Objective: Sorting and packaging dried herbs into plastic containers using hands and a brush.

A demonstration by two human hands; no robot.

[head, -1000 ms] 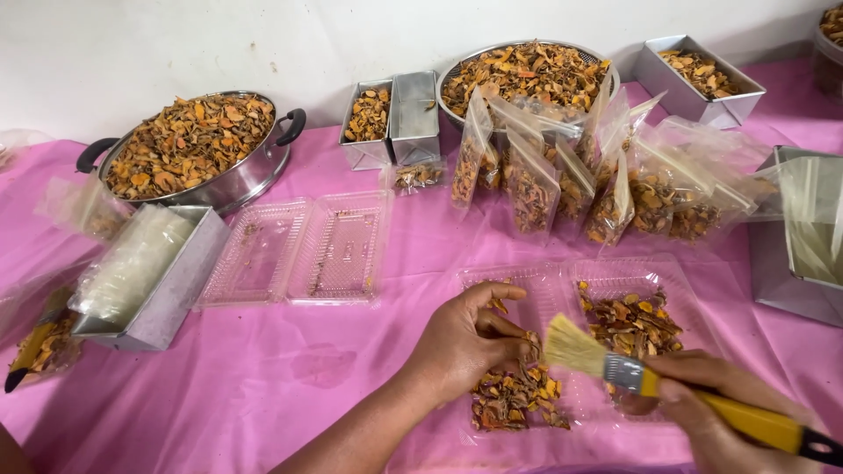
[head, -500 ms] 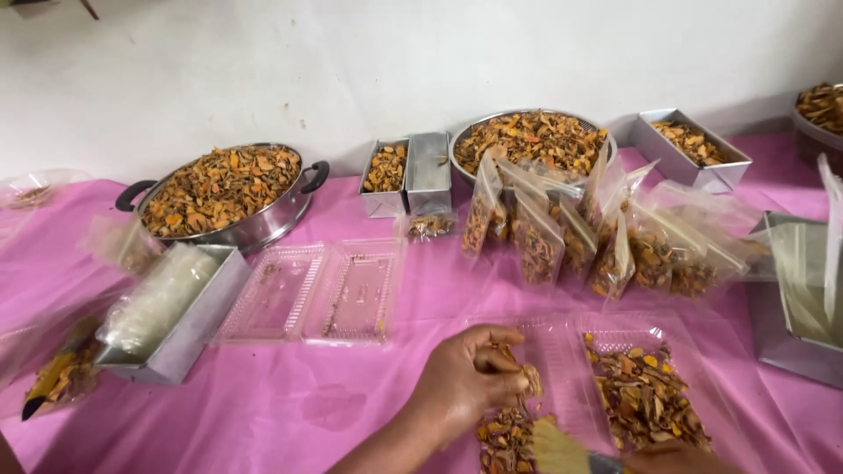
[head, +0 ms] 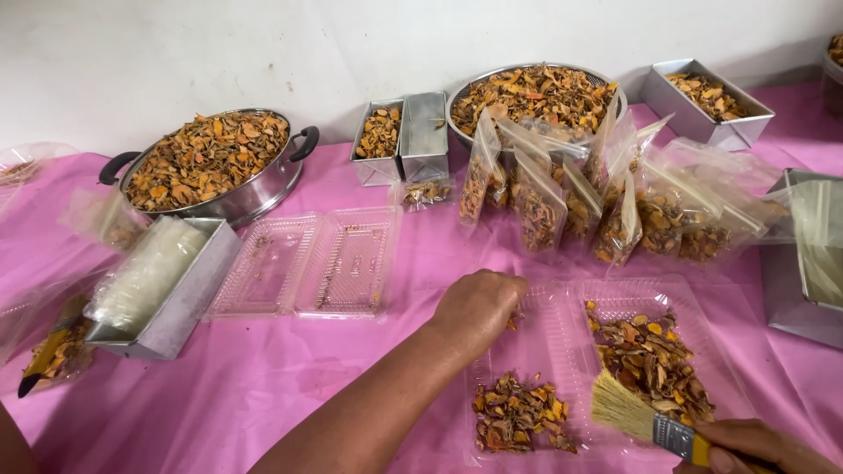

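My left hand [head: 479, 305] rests, fingers curled down, on the left half of an open clear plastic clamshell box [head: 562, 329] on the pink tablecloth; whether it holds anything I cannot see. Dried orange-brown slices lie in the box: a small pile [head: 518, 421] near its front left and a larger pile [head: 654, 360] in its right half. My right hand [head: 755, 448], at the bottom right edge, grips a yellow-handled brush [head: 645, 421]. The pale bristles touch the front edge of the larger pile.
An empty open clamshell [head: 307, 262] lies to the left. Several filled clear bags [head: 606, 206] stand behind the box. A handled pot [head: 215, 167], a round bowl [head: 536, 92] and metal tins [head: 707, 101] hold more slices. A tin of folded plastic [head: 158, 285] is far left.
The camera view has shifted and come closer. My left hand moved from the front slices to the box's upper left part. The brush, out of sight half a second ago, is back at the right pile.
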